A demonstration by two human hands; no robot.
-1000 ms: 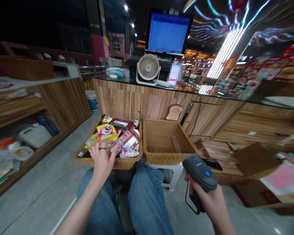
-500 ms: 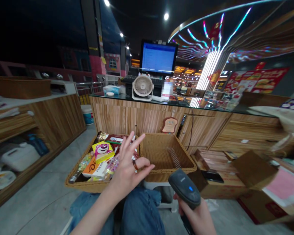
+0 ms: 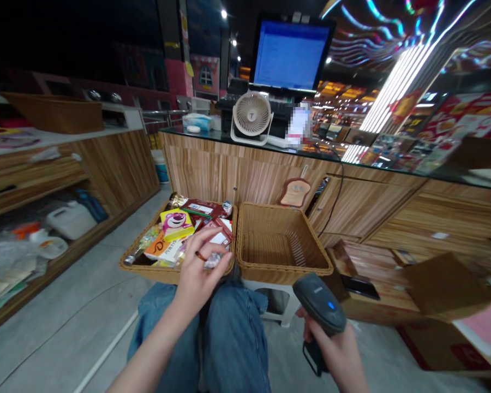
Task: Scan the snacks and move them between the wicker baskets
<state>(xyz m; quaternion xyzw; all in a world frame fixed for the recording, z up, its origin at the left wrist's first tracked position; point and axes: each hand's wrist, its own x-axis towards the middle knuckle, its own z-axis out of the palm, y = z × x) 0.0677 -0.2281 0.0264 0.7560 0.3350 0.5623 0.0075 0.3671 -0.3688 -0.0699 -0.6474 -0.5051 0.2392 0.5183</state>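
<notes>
Holding the left hand (image 3: 197, 272) over the left wicker basket (image 3: 153, 273), with thumb spread from curved fingers (cannot tell whether touching the packets (image 3: 169, 248) beneath). Gripping a dark barcode scanner (image 3: 319, 303) in the right hand (image 3: 336, 343), near the right wicker basket (image 3: 265, 274). Beyond, can see a yellow bear-print box (image 3: 177, 222) in the left wicker basket, then a fan (image 3: 252, 114) and monitor (image 3: 290, 54) on the table (image 3: 196, 164).

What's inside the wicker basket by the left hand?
The basket holds a yellow box, an orange-and-white box, a brown packet and other packaged items. The left hand hides part of its near right side; whatever lies beneath the top layer is covered.
</notes>
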